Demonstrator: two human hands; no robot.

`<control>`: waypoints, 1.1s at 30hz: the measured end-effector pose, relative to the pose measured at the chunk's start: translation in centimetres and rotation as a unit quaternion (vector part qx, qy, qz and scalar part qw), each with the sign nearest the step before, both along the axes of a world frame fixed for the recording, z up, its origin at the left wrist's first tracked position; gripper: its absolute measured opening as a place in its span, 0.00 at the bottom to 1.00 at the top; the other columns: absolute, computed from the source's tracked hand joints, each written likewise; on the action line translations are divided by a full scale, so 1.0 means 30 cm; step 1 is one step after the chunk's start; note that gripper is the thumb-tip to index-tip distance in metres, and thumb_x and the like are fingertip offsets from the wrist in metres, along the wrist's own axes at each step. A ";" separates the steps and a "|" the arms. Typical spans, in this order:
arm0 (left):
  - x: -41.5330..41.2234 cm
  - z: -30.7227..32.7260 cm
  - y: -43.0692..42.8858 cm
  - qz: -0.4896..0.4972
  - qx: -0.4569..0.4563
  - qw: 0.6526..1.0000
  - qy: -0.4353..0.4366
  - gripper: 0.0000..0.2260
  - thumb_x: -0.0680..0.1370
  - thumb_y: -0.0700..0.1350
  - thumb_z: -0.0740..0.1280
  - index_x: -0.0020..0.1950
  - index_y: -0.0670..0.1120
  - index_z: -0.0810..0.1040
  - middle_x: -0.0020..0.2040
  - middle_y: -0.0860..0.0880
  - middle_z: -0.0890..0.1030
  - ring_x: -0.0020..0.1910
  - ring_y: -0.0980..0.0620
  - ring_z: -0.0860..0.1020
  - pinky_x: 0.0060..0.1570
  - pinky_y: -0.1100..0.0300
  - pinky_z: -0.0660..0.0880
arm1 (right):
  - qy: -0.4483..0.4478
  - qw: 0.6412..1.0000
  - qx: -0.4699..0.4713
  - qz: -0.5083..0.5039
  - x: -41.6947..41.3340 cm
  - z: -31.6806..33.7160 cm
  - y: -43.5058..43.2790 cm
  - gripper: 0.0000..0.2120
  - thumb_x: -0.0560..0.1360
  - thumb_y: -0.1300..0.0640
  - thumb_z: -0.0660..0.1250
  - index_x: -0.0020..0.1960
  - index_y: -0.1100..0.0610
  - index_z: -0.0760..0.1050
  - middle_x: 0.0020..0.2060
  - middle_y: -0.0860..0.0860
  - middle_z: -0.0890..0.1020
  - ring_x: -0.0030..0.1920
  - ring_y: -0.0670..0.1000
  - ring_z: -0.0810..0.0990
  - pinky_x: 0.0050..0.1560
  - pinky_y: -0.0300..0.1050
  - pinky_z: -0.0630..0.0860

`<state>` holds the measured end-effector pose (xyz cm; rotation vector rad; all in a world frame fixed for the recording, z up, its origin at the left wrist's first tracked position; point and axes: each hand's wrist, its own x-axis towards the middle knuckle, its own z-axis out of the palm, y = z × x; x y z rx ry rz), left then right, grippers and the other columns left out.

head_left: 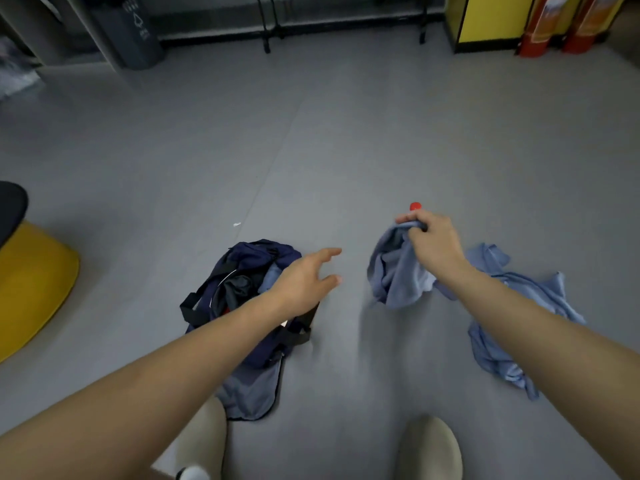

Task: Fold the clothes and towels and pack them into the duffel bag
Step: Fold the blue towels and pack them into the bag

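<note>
Head view: looks down on a grey floor [311,150] where everything lies.
Duffel bag [242,258]: one, navy, slumped open on the floor under the left arm; soft sides that will likely sag, so take it by the black straps or the rim.
Bag contents: dark clothes and a bit of blue cloth bunched inside; I cannot tell how many, nor whether the grey-blue panel at its near end is a flap or a garment.
Shirt [488,358]: one, light blue, crumpled on the floor under the right arm; looks thin, limp and light, best lifted at the shoulders or the hem.
Towel [398,275]: one, light blue, hanging in a loose bunch, well right of the bag; looks soft, best held by two corners to fold it.
Right hand [436,244]: fingers clenched round the towel's top edge.
Left hand [301,282]: fingers spread and relaxed, gripping nothing, above the bag's rim.
Red cap [415,206]: one, just beyond the right hand; what it belongs to is hidden.
</note>
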<state>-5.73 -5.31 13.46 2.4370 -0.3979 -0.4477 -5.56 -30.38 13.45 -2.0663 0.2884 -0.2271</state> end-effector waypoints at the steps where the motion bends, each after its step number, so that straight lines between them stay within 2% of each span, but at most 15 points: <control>1: -0.007 0.010 0.024 0.002 -0.005 1.000 -0.002 0.26 0.80 0.51 0.68 0.77 0.57 0.66 0.73 0.50 0.72 0.70 0.50 0.72 0.67 0.57 0.69 | -0.002 1.000 0.014 0.008 -0.003 0.031 0.037 0.18 0.76 0.69 0.58 0.51 0.51 0.81 0.48 0.45 0.82 0.52 0.48 0.79 0.51 0.36 0.73; 4: -0.026 0.029 0.062 0.013 -0.037 0.999 -0.021 0.26 0.80 0.51 0.69 0.77 0.59 0.66 0.71 0.52 0.74 0.69 0.52 0.73 0.67 0.53 0.71 | -0.005 0.999 0.037 0.029 -0.023 0.113 0.139 0.19 0.75 0.71 0.58 0.54 0.54 0.81 0.45 0.40 0.79 0.51 0.45 0.79 0.46 0.23 0.69; 5: -0.031 0.036 0.073 0.017 -0.049 0.998 -0.029 0.26 0.80 0.52 0.69 0.77 0.59 0.66 0.70 0.53 0.74 0.67 0.52 0.74 0.67 0.51 0.72 | -0.003 0.998 0.042 0.044 -0.034 0.132 0.173 0.19 0.75 0.71 0.58 0.55 0.54 0.81 0.47 0.41 0.79 0.52 0.44 0.79 0.46 0.22 0.69; 8: -0.016 0.068 0.106 0.034 -0.066 0.995 -0.067 0.26 0.79 0.54 0.69 0.76 0.60 0.66 0.69 0.55 0.75 0.63 0.54 0.76 0.64 0.53 0.73 | 0.008 0.994 0.052 0.099 -0.072 0.168 0.256 0.21 0.75 0.72 0.58 0.60 0.53 0.78 0.54 0.48 0.82 0.55 0.47 0.80 0.50 0.29 0.75; 11: -0.002 0.102 0.144 0.028 -0.089 0.993 -0.071 0.22 0.79 0.54 0.69 0.73 0.61 0.70 0.66 0.57 0.77 0.61 0.58 0.77 0.61 0.56 0.74 | 0.034 0.984 0.050 0.167 -0.102 0.184 0.325 0.25 0.74 0.72 0.59 0.64 0.51 0.75 0.50 0.49 0.86 0.52 0.49 0.82 0.53 0.40 0.78; 14: -0.023 0.110 0.167 0.018 -0.123 0.988 -0.089 0.11 0.79 0.45 0.67 0.59 0.56 0.80 0.47 0.61 0.82 0.47 0.61 0.79 0.47 0.66 0.72 | 0.030 0.976 0.030 0.215 -0.115 0.191 0.379 0.25 0.72 0.71 0.61 0.64 0.49 0.75 0.47 0.44 0.86 0.52 0.48 0.82 0.55 0.44 0.78; 16: -0.029 0.126 0.188 0.040 -0.145 0.983 -0.107 0.10 0.79 0.41 0.64 0.53 0.55 0.81 0.42 0.59 0.82 0.42 0.60 0.78 0.41 0.65 0.70 | 0.031 0.976 0.012 0.217 -0.114 0.199 0.411 0.24 0.73 0.67 0.63 0.63 0.46 0.74 0.48 0.42 0.85 0.52 0.47 0.82 0.55 0.43 0.78; 19: -0.021 0.171 0.222 0.084 -0.188 0.973 -0.108 0.10 0.79 0.43 0.62 0.51 0.55 0.80 0.44 0.58 0.83 0.46 0.58 0.80 0.46 0.58 0.77 | 0.059 0.973 -0.103 0.196 -0.106 0.201 0.425 0.19 0.74 0.60 0.65 0.61 0.45 0.74 0.46 0.40 0.81 0.49 0.49 0.81 0.51 0.46 0.77; 22: -0.016 0.203 0.247 0.114 -0.191 0.970 -0.098 0.08 0.80 0.45 0.61 0.50 0.55 0.79 0.43 0.55 0.83 0.45 0.54 0.81 0.47 0.53 0.79 | 0.091 0.955 -0.217 0.182 -0.111 0.192 0.407 0.12 0.74 0.59 0.64 0.54 0.47 0.77 0.43 0.44 0.79 0.47 0.53 0.80 0.48 0.47 0.76; 24: -0.017 0.211 0.259 0.117 -0.165 0.974 -0.097 0.08 0.81 0.45 0.61 0.51 0.55 0.79 0.43 0.55 0.83 0.44 0.55 0.81 0.45 0.55 0.79 | 0.082 0.963 -0.204 0.159 -0.114 0.195 0.388 0.08 0.75 0.59 0.65 0.50 0.49 0.79 0.40 0.44 0.80 0.45 0.53 0.79 0.47 0.48 0.76; 27: -0.020 0.206 0.268 0.073 -0.129 0.985 -0.084 0.09 0.78 0.44 0.62 0.52 0.57 0.77 0.44 0.57 0.82 0.42 0.56 0.79 0.40 0.60 0.74 | 0.041 0.984 -0.123 0.124 -0.103 0.217 0.377 0.05 0.75 0.57 0.66 0.45 0.49 0.79 0.38 0.45 0.81 0.43 0.51 0.79 0.49 0.52 0.78; 30: -0.032 0.204 0.229 -0.008 -0.155 0.987 -0.036 0.10 0.75 0.47 0.69 0.55 0.58 0.77 0.51 0.59 0.81 0.49 0.59 0.79 0.49 0.60 0.76 | 0.015 0.984 -0.093 0.149 -0.096 0.236 0.412 0.04 0.70 0.51 0.66 0.43 0.46 0.79 0.39 0.43 0.83 0.44 0.48 0.80 0.49 0.53 0.78; 33: -0.035 0.198 0.182 -0.002 -0.195 0.980 -0.034 0.04 0.75 0.50 0.71 0.47 0.55 0.77 0.41 0.58 0.80 0.40 0.60 0.76 0.43 0.60 0.72 | -0.020 0.981 -0.111 0.158 -0.096 0.232 0.452 0.03 0.71 0.50 0.69 0.44 0.46 0.77 0.37 0.43 0.82 0.43 0.48 0.80 0.47 0.53 0.78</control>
